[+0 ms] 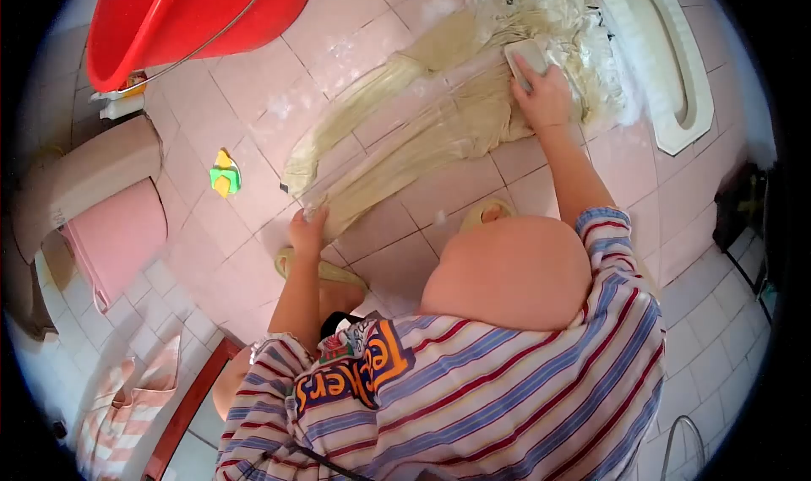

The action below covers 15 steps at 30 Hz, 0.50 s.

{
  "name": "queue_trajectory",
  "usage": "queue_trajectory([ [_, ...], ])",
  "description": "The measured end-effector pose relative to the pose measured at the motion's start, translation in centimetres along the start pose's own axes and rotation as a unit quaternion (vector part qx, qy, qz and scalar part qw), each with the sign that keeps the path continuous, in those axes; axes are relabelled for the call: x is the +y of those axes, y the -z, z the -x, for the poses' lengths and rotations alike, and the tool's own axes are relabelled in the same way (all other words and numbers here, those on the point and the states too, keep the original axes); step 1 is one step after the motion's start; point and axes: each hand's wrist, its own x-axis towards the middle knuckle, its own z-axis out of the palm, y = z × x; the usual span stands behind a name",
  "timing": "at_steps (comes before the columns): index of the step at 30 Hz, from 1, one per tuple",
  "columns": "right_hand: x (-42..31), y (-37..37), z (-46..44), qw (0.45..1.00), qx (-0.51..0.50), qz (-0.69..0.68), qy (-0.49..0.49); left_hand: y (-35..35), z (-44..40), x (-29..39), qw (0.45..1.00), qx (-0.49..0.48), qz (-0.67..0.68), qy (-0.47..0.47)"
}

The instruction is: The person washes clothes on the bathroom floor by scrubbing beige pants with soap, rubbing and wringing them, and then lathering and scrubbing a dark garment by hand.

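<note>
Wet, pale yellow-green trousers [405, 156] lie spread over the pink floor tiles, with white suds around their upper part. My right hand [545, 97] is closed round a whitish brush [525, 63] and rests with it on the bunched upper part of the cloth. At the lower end of the nearer trouser leg, my left hand [307, 228] pinches the hem. Much of the brush lies under my right fingers, and its bristles are hidden.
A red bucket [203, 25] stands at the upper left. A white squat toilet [667, 67] borders the cloth on the right. Left of the cloth lies a green and yellow toy [225, 177]. A pink container [118, 236] and bottles [122, 105] are farther left.
</note>
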Motion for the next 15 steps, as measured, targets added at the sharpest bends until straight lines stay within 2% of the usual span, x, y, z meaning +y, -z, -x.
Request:
queue_trajectory([
  [2,-2.4,0.6,-0.1,0.993,-0.018,0.058,-0.098,-1.7,-0.1,-1.3,0.994,0.102,-0.033,-0.028],
  [4,-7.1,-2.0,1.7,0.996,-0.023,-0.088,-0.009,-1.9,-0.1,-0.7,0.996,0.080,-0.024,-0.031],
  [5,-10.3,-2.1,3.6,0.988,-0.124,-0.075,0.044,-1.7,-0.2,-0.4,0.998,0.059,-0.020,-0.028],
  [6,-14.5,-5.0,5.7,0.992,0.024,-0.013,0.119,-1.4,-0.6,-0.1,0.998,0.061,-0.018,-0.030],
  [7,-14.9,-6.0,8.3,0.953,-0.117,-0.105,0.259,-0.8,-0.8,0.0,0.998,0.026,-0.030,-0.044],
  [8,-15.4,-4.5,9.5,0.867,-0.254,-0.192,0.383,-0.3,-0.7,-0.2,0.997,-0.012,-0.044,-0.057],
  [9,-14.4,-3.8,9.1,0.869,-0.254,-0.193,0.378,0.1,-1.0,-0.7,0.997,-0.015,-0.048,-0.059],
  [11,-9.7,-2.9,6.4,0.961,-0.140,-0.052,0.232,0.6,-1.8,-2.3,0.984,0.078,-0.152,-0.052],
  [12,-6.5,-2.1,4.0,0.965,-0.213,-0.018,0.151,0.4,-2.3,-3.9,0.984,0.078,-0.155,-0.051],
  [15,1.8,1.3,1.0,0.998,-0.047,0.032,0.000,-0.6,-3.4,-5.5,0.991,0.081,-0.100,-0.041],
])
